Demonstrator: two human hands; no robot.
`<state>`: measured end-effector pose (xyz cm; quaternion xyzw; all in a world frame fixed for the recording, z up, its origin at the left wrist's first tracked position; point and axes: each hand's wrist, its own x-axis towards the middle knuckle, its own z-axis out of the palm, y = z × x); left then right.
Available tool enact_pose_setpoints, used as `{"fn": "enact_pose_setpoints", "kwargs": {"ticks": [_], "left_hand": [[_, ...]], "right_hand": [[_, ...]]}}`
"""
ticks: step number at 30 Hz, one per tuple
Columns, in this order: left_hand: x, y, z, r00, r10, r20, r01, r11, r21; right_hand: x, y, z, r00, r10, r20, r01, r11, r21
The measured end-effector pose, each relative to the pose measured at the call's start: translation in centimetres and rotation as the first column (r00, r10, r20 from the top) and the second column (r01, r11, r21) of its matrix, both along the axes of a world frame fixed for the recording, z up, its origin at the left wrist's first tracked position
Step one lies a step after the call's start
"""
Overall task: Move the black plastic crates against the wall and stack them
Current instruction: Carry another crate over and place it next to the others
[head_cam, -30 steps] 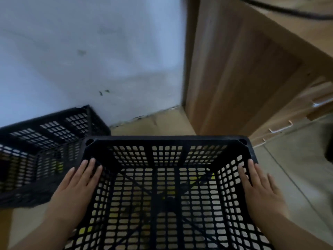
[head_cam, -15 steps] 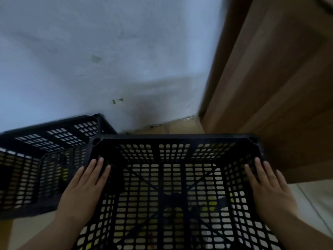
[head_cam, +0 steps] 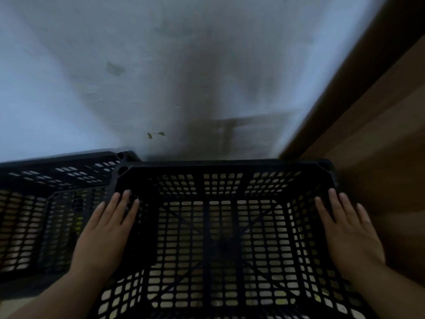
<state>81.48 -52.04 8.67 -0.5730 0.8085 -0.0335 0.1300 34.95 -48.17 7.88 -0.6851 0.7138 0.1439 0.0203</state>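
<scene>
A black perforated plastic crate [head_cam: 220,166] fills the lower middle of the view, open side up. Its far rim lies at the foot of the white wall [head_cam: 138,77]. My left hand [head_cam: 108,229] lies flat on the crate's left rim and wall, fingers pointing forward. On the right rim my right hand [head_cam: 347,233] presses in the same way. A second black crate [head_cam: 53,180] stands to the left, touching the first one's left corner and also against the wall.
A wooden cabinet side [head_cam: 372,157] rises close on the right, next to the crate's right edge. A strip of light floor [head_cam: 13,305] shows at the bottom left. The crate casts a dark shadow on the wall.
The crate in my hands has moved forward to the wall, closing the gap of floor that showed before. The cabinet has slid to the right of the view.
</scene>
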Motion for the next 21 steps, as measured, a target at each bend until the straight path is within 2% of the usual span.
{"fn": "enact_pose_setpoints", "kwargs": {"ticks": [3,6,9,12,15,21], "left_hand": [[-0.2,-2.5,-2.2,0.999,0.030,0.025,-0.031,0.998,0.046],[-0.3,-4.7,-4.2,0.998,0.044,0.043,-0.046,0.998,0.050],[-0.5,-6.8,-5.9,0.997,0.063,0.041,-0.064,0.997,0.036],[-0.4,-8.4,-7.4,0.996,0.083,0.017,-0.083,0.997,0.007],[-0.1,-9.3,-9.0,0.995,0.093,0.029,-0.093,0.996,0.005],[0.4,-9.8,-9.9,0.963,0.221,0.153,-0.229,0.973,0.037]], "right_hand": [[-1.0,-2.8,-3.0,0.995,0.067,-0.074,-0.071,0.996,-0.060],[-0.6,-5.7,-4.4,0.992,0.056,-0.117,-0.066,0.995,-0.076],[0.1,-8.1,-5.0,0.990,-0.004,-0.141,0.001,1.000,-0.018],[0.7,-10.1,-6.2,0.987,-0.089,-0.137,0.105,0.988,0.112],[1.2,-11.6,-7.0,0.989,-0.045,-0.140,0.054,0.997,0.056],[2.4,-13.0,-7.6,0.991,-0.076,-0.112,0.093,0.983,0.160]]}}
